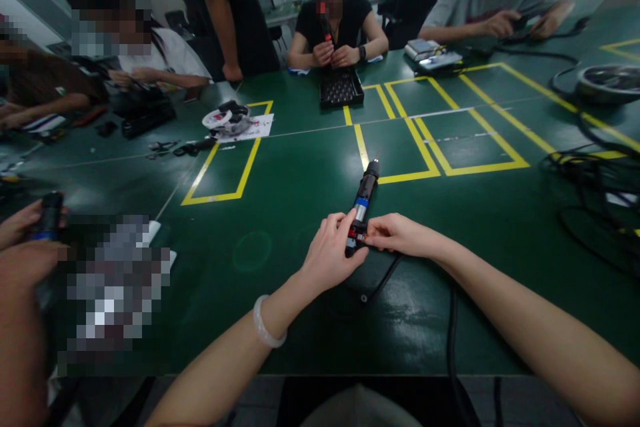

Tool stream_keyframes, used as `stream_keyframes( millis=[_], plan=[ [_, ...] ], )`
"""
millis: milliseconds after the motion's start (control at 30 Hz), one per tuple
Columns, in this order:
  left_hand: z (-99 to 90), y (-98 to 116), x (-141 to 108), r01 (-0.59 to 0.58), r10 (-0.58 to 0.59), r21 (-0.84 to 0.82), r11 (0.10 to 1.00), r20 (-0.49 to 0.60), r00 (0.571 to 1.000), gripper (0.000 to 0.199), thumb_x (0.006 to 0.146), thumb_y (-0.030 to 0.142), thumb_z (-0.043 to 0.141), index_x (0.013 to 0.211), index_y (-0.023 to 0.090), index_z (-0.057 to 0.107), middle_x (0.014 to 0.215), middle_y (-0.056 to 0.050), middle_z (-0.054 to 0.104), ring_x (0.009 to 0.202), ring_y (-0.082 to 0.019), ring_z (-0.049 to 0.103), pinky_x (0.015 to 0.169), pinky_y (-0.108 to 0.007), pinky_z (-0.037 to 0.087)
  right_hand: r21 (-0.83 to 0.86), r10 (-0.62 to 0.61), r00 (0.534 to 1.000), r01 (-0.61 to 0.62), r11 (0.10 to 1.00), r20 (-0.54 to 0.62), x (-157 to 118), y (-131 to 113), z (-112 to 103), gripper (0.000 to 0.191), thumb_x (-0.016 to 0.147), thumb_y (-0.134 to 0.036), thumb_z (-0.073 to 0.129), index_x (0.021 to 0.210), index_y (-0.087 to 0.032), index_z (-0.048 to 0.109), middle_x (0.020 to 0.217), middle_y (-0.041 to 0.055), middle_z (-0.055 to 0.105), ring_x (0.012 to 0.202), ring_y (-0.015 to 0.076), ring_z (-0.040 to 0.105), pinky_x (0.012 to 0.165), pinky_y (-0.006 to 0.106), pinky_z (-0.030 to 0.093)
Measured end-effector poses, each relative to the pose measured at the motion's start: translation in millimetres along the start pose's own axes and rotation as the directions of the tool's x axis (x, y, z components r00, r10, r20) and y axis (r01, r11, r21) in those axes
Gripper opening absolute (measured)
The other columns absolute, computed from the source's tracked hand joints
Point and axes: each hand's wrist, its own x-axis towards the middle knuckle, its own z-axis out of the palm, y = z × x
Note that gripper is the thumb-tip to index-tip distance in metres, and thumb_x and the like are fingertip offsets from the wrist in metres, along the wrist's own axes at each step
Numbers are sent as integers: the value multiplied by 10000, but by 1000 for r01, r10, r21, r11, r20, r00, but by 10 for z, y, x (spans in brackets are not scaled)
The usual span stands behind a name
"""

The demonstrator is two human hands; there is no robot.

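Observation:
A slim cylindrical tool, apparently an electric screwdriver (367, 188), lies tilted on the green table with its pointed tip away from me. Its body is black and silver with a blue band. My left hand (330, 248) grips its rear half from the left, thumb and fingers closed round it. At that rear part a small red and white piece (358, 236) shows. My right hand (397, 235) pinches at the right side of this piece; the fingertips partly hide what they hold. Just below, a black cable (383, 281) lies with its round end toward me.
Yellow tape (405, 179) marks rectangles on the green table (300, 173). Ahead, a person holds a red and black tool behind a black tray (341, 89). Coiled black cables (595, 180) lie at right. At left, a co-worker's hands hold a similar tool (50, 213).

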Motion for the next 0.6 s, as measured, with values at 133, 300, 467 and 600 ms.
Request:
stream_keyframes(
  millis=[133,300,467,600],
  plan=[
    [21,23,28,34,-32,39,999,-34,999,724,879,494,586,1499,200,354,1280,-117,486,1154,-271,498,1015,-413,435,-7,0,1000,0,1000,12,-15,-41,-18,271,922,-382,562,763,-167,519,640,-30,517,544,88,463,510,210,347],
    [39,30,57,65,-60,106,992,-50,997,706,900,532,554,1495,212,352,1220,-110,505,1089,-267,528,958,-405,452,-17,19,999,-18,1000,46,-34,-88,-34,256,958,-355,483,808,-161,556,700,-1,570,565,99,500,525,217,386],
    [13,5,39,63,-59,123,990,-38,998,683,919,507,532,1506,213,344,1231,-114,503,1093,-260,527,954,-395,446,-39,-5,1000,5,999,13,-28,-81,-18,224,959,-350,485,832,-174,543,700,-11,563,564,97,511,537,215,407],
    [-35,-38,34,48,-43,186,981,-33,999,700,916,514,539,1512,201,348,1234,-121,511,1085,-272,515,941,-408,438,-25,25,1000,-25,999,-4,-16,-56,-9,215,956,-354,484,841,-180,535,691,-16,563,540,93,503,508,208,397]
  ],
)
